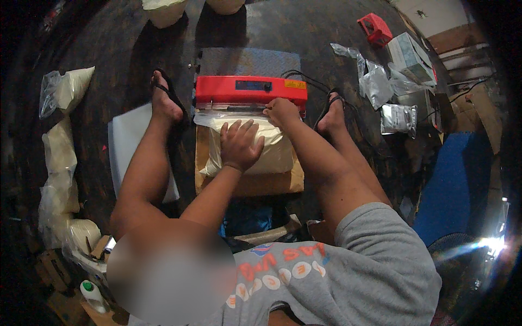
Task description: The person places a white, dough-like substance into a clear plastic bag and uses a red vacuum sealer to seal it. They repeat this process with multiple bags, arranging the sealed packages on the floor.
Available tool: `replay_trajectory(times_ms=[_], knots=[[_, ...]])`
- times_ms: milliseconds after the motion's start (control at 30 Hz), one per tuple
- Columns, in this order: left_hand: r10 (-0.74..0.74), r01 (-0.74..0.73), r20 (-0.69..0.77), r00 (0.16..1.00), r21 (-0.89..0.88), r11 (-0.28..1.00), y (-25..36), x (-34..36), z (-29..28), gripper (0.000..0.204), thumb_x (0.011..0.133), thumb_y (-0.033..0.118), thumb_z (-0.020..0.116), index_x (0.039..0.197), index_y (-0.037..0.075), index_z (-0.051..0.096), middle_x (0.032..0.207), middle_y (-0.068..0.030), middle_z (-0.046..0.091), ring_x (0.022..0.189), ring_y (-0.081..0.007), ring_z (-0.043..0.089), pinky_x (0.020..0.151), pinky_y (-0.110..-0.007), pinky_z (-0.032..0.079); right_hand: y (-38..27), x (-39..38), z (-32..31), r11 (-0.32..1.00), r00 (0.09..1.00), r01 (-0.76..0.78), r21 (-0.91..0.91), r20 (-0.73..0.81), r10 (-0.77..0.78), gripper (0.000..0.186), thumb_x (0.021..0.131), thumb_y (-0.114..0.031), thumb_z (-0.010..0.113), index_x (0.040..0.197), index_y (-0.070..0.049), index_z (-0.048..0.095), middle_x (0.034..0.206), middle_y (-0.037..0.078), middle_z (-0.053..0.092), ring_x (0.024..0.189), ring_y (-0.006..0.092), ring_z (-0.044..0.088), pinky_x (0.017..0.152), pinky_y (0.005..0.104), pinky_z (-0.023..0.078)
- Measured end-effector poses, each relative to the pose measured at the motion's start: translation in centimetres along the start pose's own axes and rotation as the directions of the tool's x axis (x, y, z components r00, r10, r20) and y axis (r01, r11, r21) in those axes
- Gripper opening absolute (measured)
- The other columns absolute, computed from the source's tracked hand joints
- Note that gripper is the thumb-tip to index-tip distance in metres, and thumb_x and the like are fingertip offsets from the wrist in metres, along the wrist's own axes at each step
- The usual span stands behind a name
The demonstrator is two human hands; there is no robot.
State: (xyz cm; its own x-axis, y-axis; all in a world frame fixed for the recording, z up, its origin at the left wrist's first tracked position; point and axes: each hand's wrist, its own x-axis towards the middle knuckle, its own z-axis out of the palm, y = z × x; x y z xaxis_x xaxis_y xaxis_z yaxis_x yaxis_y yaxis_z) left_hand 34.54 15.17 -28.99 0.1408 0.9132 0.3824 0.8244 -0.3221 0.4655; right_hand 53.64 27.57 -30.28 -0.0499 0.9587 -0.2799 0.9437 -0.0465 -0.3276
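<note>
One filled plastic bag (277, 149) with pale yellow contents is seen in the middle of the frame, laid on one piece of brown cardboard (261, 186), its mouth turned toward one red sealing machine (217, 87). Two hands are shown. The left hand (240, 145) is laid on top of the bag, its fingers spread apart. The right hand (283, 113) is held at the machine's front edge, by the bag's upper right corner, its fingers curled together; whether plastic is clamped between them cannot be told.

One metal plate (250, 60) is seen at upper centre. Two more filled bags (165, 13) are cut off by the top edge. At far left, a column of filled bags (61, 146) is shown, too overlapped to be counted. At upper right, one red plastic stool (375, 30), one carton (410, 54) and at least two silver pouches (398, 119) are seen. One white bottle (91, 296) with one green cap is shown at lower left.
</note>
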Motion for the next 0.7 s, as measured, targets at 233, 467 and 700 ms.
replay_trajectory(times_ms=[233, 467, 700], knots=[[0.01, -0.01, -0.043, 0.999, -0.011, 1.0, -0.1, -0.3, 0.1, 0.044, 0.09, 0.044, 0.069, 0.125, 0.018, 0.07, 0.132, -0.0028, 0.067, 0.129, -0.028, 0.056, 0.12, -0.054, 0.026, 0.8, 1.1, 0.4, 0.999, 0.995, 0.039, -0.025, 0.096, -0.036, 0.034, 0.087, -0.042, 0.076, 0.111, -0.019, 0.079, 0.104, 0.015, 0.076, 0.099, 0.0364, 0.073, 0.089, 0.0466, 0.057], [0.011, -0.012, 0.039, 0.999, 0.02, 1.0, 0.2, -0.5, 0.1, 0.045, 0.094, 0.044, 0.063, 0.129, 0.016, 0.067, 0.134, -0.0072, 0.066, 0.132, -0.0323, 0.053, 0.119, -0.057, 0.025, 1.8, -0.7, 1.2, 0.982, 0.974, 0.19, 0.002, -0.123, -0.188, 0.041, 0.094, -0.042, 0.069, 0.126, -0.016, 0.073, 0.112, 0.019, 0.074, 0.106, 0.0371, 0.071, 0.094, 0.0476, 0.055], [-0.005, -0.007, 0.15, 0.989, 0.08, 0.997, 1.1, -4.2, -1.3, 0.053, 0.098, 0.05, 0.056, 0.139, 0.017, 0.061, 0.142, -0.006, 0.061, 0.139, -0.0288, 0.046, 0.122, -0.055, 0.02, -2.3, -13.3, -1.1, 0.987, 0.99, 0.137, 0.085, -0.046, -0.134, 0.035, 0.098, -0.036, 0.059, 0.1, -0.007, 0.077, 0.112, 0.023, 0.071, 0.104, 0.043, 0.067, 0.091, 0.0533, 0.052]])
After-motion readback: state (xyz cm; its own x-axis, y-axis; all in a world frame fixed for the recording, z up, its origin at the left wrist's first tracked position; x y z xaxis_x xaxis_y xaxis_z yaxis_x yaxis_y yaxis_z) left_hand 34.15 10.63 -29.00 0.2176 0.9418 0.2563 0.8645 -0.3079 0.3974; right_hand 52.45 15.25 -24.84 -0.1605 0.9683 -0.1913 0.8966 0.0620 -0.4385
